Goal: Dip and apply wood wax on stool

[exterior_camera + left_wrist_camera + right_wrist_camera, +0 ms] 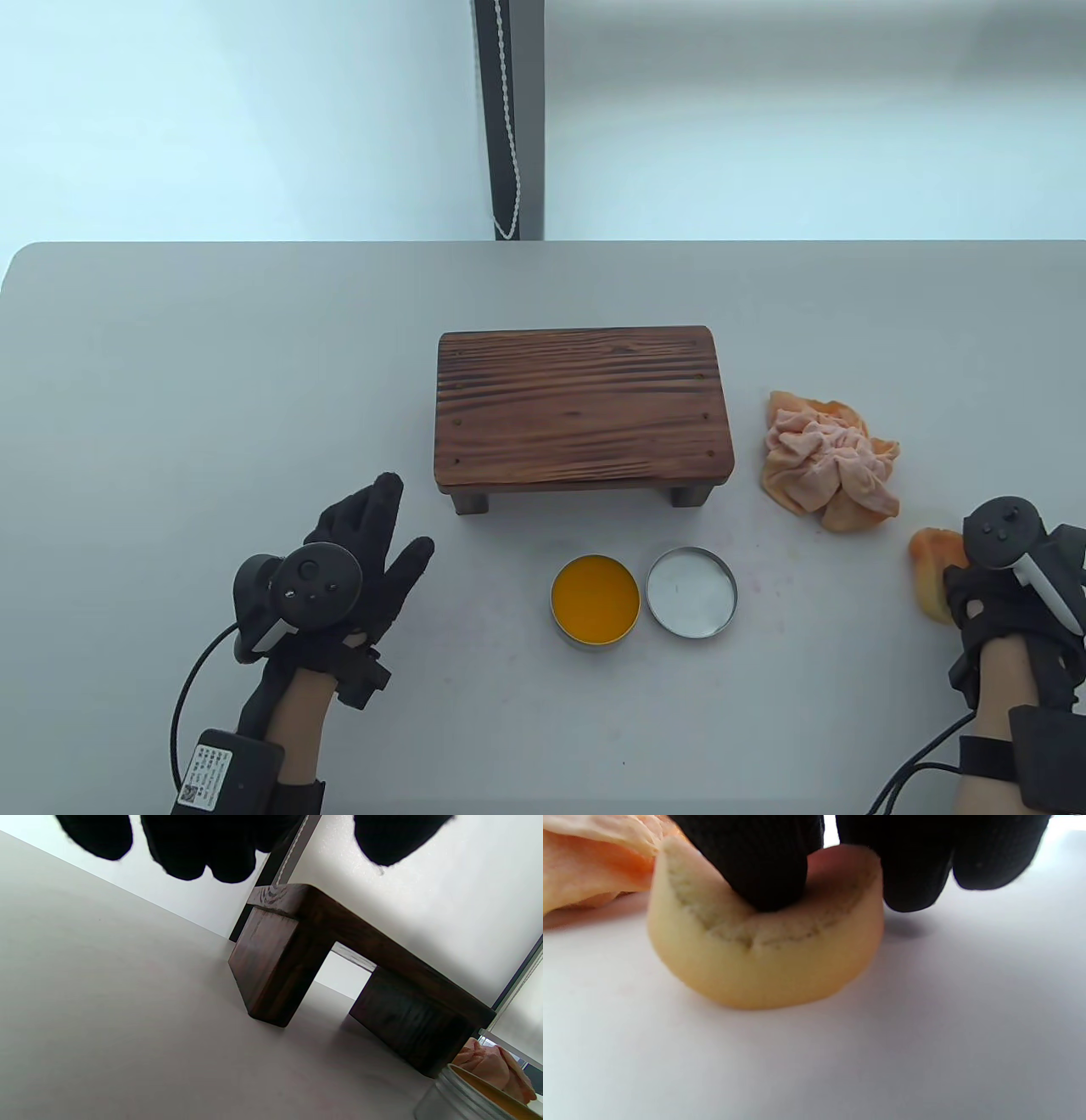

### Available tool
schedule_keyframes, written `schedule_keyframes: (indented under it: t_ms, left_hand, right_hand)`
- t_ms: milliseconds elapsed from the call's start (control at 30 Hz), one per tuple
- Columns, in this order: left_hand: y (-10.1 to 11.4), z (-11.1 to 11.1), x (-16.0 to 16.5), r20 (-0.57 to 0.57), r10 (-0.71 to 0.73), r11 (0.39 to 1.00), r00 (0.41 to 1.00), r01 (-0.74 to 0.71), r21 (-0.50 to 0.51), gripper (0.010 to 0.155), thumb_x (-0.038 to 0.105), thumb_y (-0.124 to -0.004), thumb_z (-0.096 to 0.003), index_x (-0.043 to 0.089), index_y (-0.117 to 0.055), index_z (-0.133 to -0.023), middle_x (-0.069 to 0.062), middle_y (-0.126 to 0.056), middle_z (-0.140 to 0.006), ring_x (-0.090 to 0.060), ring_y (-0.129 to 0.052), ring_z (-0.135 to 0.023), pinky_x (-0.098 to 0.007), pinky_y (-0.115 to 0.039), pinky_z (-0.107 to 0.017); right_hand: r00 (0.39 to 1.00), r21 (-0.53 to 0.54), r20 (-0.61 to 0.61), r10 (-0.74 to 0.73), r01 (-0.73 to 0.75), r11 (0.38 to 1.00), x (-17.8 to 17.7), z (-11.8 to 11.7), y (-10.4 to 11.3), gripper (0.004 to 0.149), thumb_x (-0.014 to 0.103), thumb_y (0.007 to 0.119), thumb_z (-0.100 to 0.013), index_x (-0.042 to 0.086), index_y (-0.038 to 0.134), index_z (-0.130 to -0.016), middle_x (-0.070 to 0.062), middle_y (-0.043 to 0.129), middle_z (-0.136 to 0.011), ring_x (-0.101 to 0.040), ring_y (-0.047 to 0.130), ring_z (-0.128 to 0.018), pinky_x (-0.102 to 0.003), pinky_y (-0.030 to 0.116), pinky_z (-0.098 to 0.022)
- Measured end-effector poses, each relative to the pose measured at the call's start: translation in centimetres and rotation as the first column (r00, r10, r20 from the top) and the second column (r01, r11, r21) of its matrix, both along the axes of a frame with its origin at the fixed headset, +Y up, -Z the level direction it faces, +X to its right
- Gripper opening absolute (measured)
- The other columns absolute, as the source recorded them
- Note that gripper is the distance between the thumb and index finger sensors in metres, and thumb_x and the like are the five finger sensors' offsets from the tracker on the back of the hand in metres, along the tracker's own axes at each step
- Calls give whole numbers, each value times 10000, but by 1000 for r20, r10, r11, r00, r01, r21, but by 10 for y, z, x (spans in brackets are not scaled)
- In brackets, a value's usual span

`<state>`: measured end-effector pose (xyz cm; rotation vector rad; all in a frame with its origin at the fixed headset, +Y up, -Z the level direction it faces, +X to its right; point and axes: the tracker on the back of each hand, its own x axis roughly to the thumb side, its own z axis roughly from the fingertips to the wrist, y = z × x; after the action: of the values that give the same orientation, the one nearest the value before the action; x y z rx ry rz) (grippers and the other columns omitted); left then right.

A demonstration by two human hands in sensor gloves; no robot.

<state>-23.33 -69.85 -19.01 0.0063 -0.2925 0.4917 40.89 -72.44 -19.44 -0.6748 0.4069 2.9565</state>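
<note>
right hand (1010, 586) pinches the sponge (763, 955) on the table (170, 382).

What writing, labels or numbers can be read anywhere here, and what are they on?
None can be read.
White sticker with a square code on the black box strapped to the left forearm: print too small to read.
Dark wooden stool, round metal tin of orange wax, round metal lid: no text visible.
</note>
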Motion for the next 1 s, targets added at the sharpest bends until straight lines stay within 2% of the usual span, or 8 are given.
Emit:
schedule_keyframes:
  t_ms: [200, 333, 433, 567, 700, 767, 867, 1000]
  left_hand:
    - [-1, -3, 2, 34, -39, 999, 999, 39, -5, 873, 490, -688, -590, -73, -401, -1192, -419, -552, -1148, -662, -559, -1015, -862, -514, -656]
    - [-2, -3, 4, 39, -67, 998, 997, 67, -3, 876, 492, -690, -588, -73, -400, -1193, -419, -548, -1152, -668, -552, -1017, -866, -507, -658]
    - [-4, -4, 7, 91, -80, 995, 993, 85, -45, 882, 495, -685, -590, -60, -374, -1200, -425, -515, -1171, -686, -494, -1037, -877, -477, -665]
    - [-6, -3, 12, 136, -112, 989, 984, 123, -76, 922, 512, -679, -587, -66, -312, -1205, -447, -431, -1192, -708, -424, -1044, -891, -436, -666]
    - [-8, -3, 14, 154, -140, 982, 978, 158, -109, 951, 528, -673, -587, -69, -268, -1206, -460, -375, -1201, -719, -372, -1048, -898, -404, -668]
    - [-8, -2, 14, 150, -142, 981, 979, 159, -113, 952, 532, -674, -586, -67, -270, -1206, -461, -367, -1201, -720, -366, -1049, -897, -401, -668]
    - [-8, -2, 14, 152, -141, 979, 978, 161, -124, 957, 537, -674, -585, -66, -269, -1208, -468, -353, -1201, -723, -356, -1048, -899, -397, -667]
    - [-9, -2, 15, 165, -145, 976, 976, 168, -135, 960, 540, -674, -585, -64, -266, -1209, -473, -346, -1200, -727, -348, -1046, -899, -393, -668]
  right_hand:
    - [1000, 37, -21, -7, 7, 999, -5, 4, 11, 688, 240, 854, -553, 57, 551, -1143, -402, 698, -1102, -592, 824, -883, -730, 732, -562]
    - [998, 77, -49, 47, -43, 996, -14, 7, 19, 682, 275, 838, -563, 54, 557, -1143, -410, 678, -1112, -606, 803, -892, -738, 719, -565]
    - [992, 100, -89, 92, -83, 991, -27, 8, 29, 796, 348, 864, -555, 14, 469, -1161, -435, 620, -1128, -603, 796, -880, -729, 718, -562]
    - [969, 240, -174, 175, -130, 962, -54, 11, 53, 768, 361, 874, -545, 19, 539, -1147, -420, 657, -1116, -588, 818, -867, -720, 734, -555]
    - [933, 403, -297, 201, -68, 913, -94, 17, 80, 673, 366, 877, -541, 27, 686, -1090, -378, 780, -1056, -557, 879, -822, -704, 767, -534]
    - [896, 398, -386, 220, -53, 916, -116, 16, 91, 569, 361, 874, -542, 44, 812, -1010, -308, 897, -968, -506, 946, -762, -678, 805, -513]
    - [849, 354, -505, 157, 37, 935, -151, 12, 95, 507, 351, 899, -531, 60, 879, -946, -261, 971, -883, -462, 997, -702, -653, 839, -485]
    - [819, 251, -566, 95, 61, 966, -188, -1, 70, 492, 323, 899, -532, 63, 876, -949, -265, 961, -896, -471, 987, -716, -660, 831, -491]
